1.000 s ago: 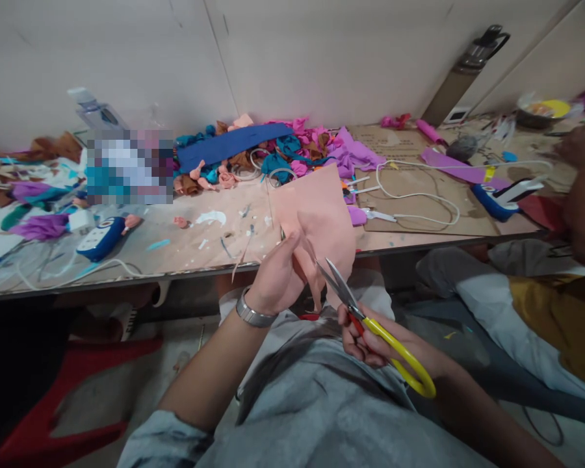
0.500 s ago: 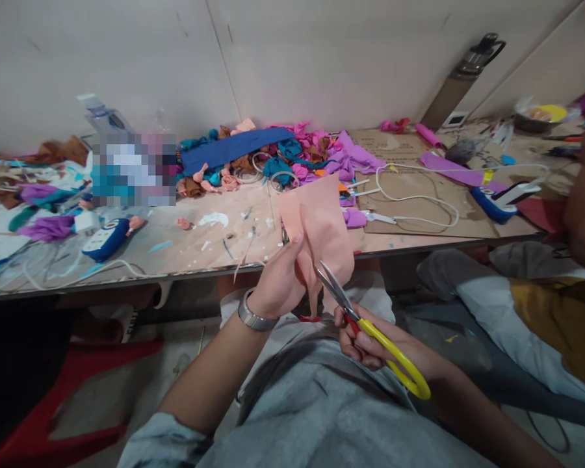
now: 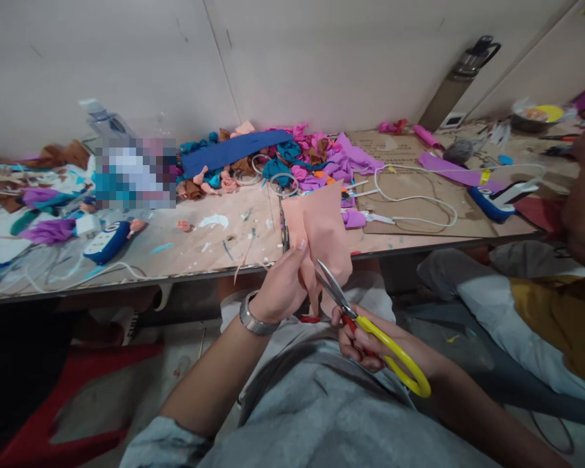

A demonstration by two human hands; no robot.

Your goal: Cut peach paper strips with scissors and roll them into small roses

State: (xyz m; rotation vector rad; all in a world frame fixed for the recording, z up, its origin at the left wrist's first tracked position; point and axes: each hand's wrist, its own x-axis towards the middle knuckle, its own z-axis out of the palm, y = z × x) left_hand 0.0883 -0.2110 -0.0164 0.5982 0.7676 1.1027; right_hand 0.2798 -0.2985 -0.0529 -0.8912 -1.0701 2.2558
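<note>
Scissors [image 3: 372, 328] gripped in right hand [image 3: 357, 346] | blades [image 3: 335, 290] slightly parted near peach sheet [image 3: 327, 218] | left hand [image 3: 281, 287], from here, pinching that sheet

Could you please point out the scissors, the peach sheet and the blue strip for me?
Scissors [image 3: 373, 331]: head view, on the yellow handle.
Peach sheet [image 3: 325, 226]: head view, on its broad face.
Blue strip [image 3: 237, 152]: head view, midway along its length.
</note>
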